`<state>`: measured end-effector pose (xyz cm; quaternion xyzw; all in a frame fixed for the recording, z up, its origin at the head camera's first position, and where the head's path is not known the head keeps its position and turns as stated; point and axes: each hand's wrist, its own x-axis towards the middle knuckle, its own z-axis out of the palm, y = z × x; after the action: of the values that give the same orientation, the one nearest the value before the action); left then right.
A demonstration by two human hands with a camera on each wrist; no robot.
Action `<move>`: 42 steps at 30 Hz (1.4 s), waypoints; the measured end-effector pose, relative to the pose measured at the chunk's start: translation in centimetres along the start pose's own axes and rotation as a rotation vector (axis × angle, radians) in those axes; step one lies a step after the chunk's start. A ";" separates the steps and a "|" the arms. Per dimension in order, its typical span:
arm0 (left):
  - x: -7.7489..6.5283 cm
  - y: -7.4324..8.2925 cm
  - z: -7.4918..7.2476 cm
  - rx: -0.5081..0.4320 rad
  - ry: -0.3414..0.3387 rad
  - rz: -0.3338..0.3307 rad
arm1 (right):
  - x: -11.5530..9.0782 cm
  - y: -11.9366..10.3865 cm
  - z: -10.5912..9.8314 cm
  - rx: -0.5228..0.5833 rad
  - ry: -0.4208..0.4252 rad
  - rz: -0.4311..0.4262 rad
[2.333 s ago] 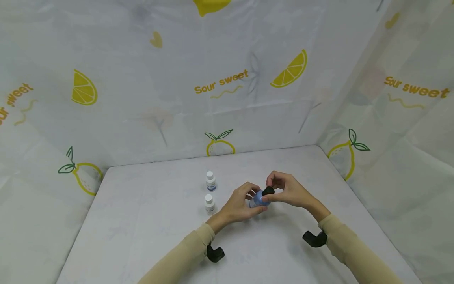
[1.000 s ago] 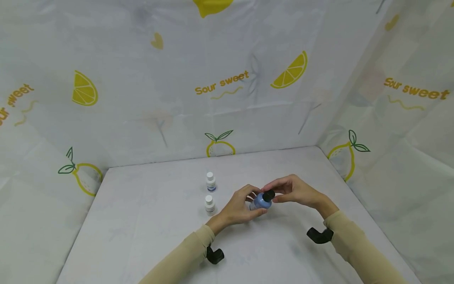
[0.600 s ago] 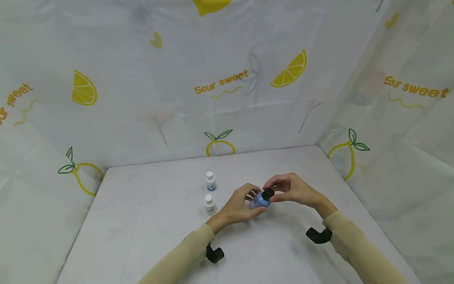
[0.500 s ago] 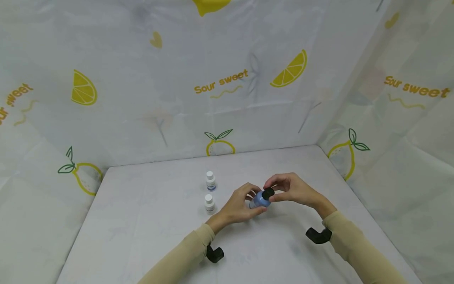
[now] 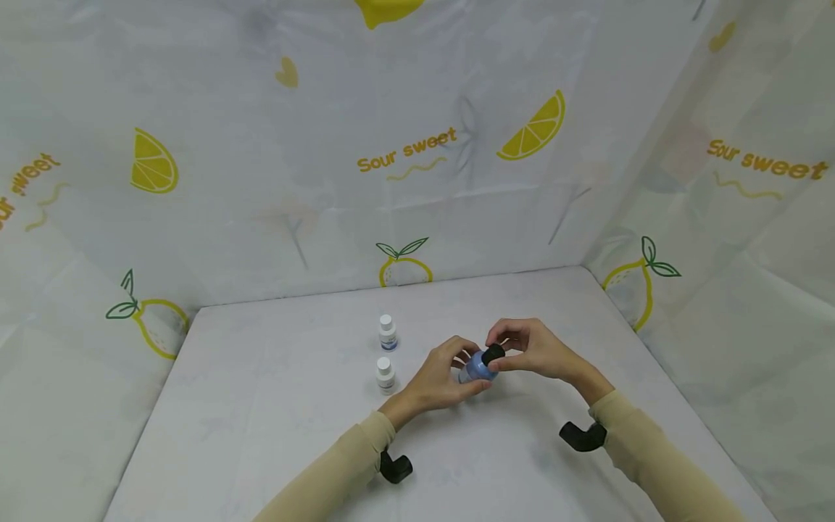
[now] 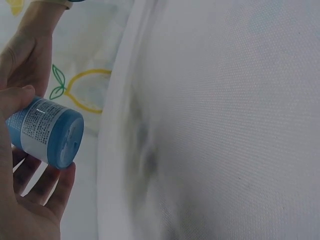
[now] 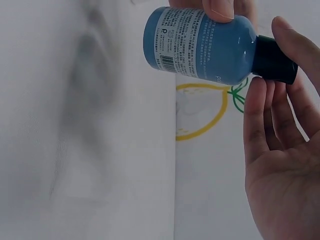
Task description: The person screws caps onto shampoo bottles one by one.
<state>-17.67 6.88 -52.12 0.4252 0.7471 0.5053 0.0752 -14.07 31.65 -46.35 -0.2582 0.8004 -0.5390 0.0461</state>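
A blue bottle (image 5: 478, 367) with a printed label and a black cap (image 7: 275, 60) is held tilted over the table, its cap end toward the right. My left hand (image 5: 438, 375) grips the bottle's body, thumb on one side and fingers on the other. The right hand (image 5: 535, 349) has its thumb and fingers around the cap. In the left wrist view the base of the blue bottle (image 6: 66, 137) faces the camera, and the cap is hidden there. Seen from the right wrist, the cap sits against the bottle's shoulder.
Left of the hands, two small white bottles with white caps stand upright: a farther bottle (image 5: 388, 335) and a nearer bottle (image 5: 385, 378) close to the left wrist. Lemon-printed white sheeting (image 5: 404, 217) encloses the white table (image 5: 274, 406) at the back and sides.
The right hand's thumb and fingers, spread off the cap's side a second ago, have drawn in around it, the wrist shifting slightly left. The left hand keeps its grip on the bottle.
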 end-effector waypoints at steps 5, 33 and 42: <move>0.0 0.0 0.1 0.006 0.005 0.010 | 0.0 -0.1 0.2 -0.019 0.018 0.022; -0.1 0.0 0.1 0.001 0.005 0.008 | -0.1 -0.2 -0.6 0.000 -0.081 -0.012; -0.2 0.1 0.0 -0.010 -0.010 -0.002 | -0.2 -0.3 -1.5 0.085 -0.214 -0.073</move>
<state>-17.51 6.78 -52.10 0.4268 0.7447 0.5066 0.0816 -14.34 32.88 -45.52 -0.3411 0.7575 -0.5430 0.1227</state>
